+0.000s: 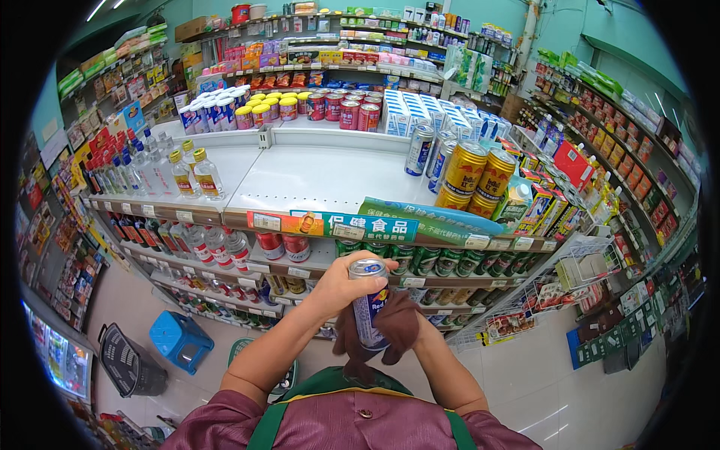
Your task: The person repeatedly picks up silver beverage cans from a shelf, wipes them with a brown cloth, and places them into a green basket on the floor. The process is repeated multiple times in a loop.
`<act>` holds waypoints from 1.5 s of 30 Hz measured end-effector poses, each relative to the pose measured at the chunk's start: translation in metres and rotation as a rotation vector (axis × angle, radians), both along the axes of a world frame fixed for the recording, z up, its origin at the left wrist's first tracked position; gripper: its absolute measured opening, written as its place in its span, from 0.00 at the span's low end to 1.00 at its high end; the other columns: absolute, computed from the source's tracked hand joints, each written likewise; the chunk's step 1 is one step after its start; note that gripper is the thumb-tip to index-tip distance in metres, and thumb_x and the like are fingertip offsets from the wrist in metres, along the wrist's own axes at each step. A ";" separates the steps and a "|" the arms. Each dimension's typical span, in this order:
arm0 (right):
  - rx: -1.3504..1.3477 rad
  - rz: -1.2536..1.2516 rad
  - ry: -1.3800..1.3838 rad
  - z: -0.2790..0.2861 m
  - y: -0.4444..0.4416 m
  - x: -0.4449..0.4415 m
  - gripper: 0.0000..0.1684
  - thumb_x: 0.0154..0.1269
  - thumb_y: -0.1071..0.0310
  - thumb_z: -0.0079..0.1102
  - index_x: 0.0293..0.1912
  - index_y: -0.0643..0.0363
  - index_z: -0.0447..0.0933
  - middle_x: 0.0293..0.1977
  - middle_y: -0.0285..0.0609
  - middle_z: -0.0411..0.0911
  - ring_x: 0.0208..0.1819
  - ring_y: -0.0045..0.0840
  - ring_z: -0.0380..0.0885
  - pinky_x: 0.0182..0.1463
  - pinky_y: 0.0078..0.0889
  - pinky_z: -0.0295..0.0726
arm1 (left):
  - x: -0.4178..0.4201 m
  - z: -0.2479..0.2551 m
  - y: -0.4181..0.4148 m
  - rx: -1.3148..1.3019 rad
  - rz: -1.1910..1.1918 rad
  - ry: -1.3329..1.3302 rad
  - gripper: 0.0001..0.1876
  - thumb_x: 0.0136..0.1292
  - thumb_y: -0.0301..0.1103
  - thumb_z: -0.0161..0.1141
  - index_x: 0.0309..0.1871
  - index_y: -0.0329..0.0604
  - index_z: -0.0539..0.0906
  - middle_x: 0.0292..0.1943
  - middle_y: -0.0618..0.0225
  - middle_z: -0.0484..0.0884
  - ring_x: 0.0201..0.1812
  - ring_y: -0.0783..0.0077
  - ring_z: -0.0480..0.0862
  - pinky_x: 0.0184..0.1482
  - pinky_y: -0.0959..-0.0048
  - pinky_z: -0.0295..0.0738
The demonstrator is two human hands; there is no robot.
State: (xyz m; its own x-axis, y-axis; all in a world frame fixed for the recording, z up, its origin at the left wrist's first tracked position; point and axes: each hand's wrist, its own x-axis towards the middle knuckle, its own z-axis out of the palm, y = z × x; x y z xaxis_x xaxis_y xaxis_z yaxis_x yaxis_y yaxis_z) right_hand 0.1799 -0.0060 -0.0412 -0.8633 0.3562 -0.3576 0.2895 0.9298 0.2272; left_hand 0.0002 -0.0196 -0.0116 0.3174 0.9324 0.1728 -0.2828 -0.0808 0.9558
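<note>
A blue-and-silver Red Bull can [368, 320] is held upright in front of my chest. My left hand [336, 284] grips it around the upper part, thumb across the front just below the lid. A brown cloth [400, 325] covers most of my right hand [423, 333], which presses it against the can's lower right side. The cloth also hangs behind and below the can; my right fingers are hidden in it. Beyond my hands is the white top shelf [315, 171]. Blue-and-silver cans [419, 151] and stacked gold Red Bull cans [464, 169] stand on its right part.
Glass bottles [208, 174] stand on the shelf's left. Green cans [426, 260] line the tier below, behind a sign strip [368, 228]. Milk cartons [406, 109] fill the raised back. A blue stool [181, 340] and a dark basket [132, 363] are on the floor at left.
</note>
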 end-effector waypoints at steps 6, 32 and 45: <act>-0.310 -0.292 1.219 0.012 -0.004 -0.006 0.33 0.31 0.61 0.74 0.42 0.62 0.77 0.38 0.54 0.79 0.40 0.44 0.79 0.51 0.40 0.78 | 0.010 -0.006 -0.013 0.111 0.322 0.135 0.27 0.58 0.35 0.72 0.59 0.33 0.78 0.52 0.64 0.82 0.48 0.80 0.80 0.51 0.76 0.76; -1.433 -0.457 1.611 -0.033 -0.001 0.005 0.28 0.55 0.60 0.71 0.54 0.59 0.76 0.47 0.39 0.82 0.46 0.21 0.82 0.49 0.29 0.83 | 0.056 0.023 -0.034 1.010 0.131 0.582 0.28 0.42 0.34 0.79 0.48 0.37 0.80 0.45 0.55 0.84 0.43 0.55 0.86 0.45 0.65 0.83; -1.184 -0.584 1.504 -0.062 -0.022 0.062 0.12 0.65 0.65 0.65 0.44 0.60 0.79 0.40 0.37 0.84 0.42 0.16 0.79 0.44 0.27 0.80 | 0.093 0.021 -0.055 0.689 0.241 0.518 0.23 0.44 0.33 0.78 0.44 0.40 0.81 0.41 0.61 0.84 0.42 0.62 0.86 0.47 0.69 0.81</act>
State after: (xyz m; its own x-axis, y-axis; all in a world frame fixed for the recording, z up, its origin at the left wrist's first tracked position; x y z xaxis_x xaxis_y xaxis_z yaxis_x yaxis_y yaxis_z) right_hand 0.2420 -0.0282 -0.1031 -0.5299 0.8283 0.1821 -0.1057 0.1485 -0.9832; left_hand 0.0936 -0.0748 0.0095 0.3200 0.7261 0.6086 0.2696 -0.6856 0.6762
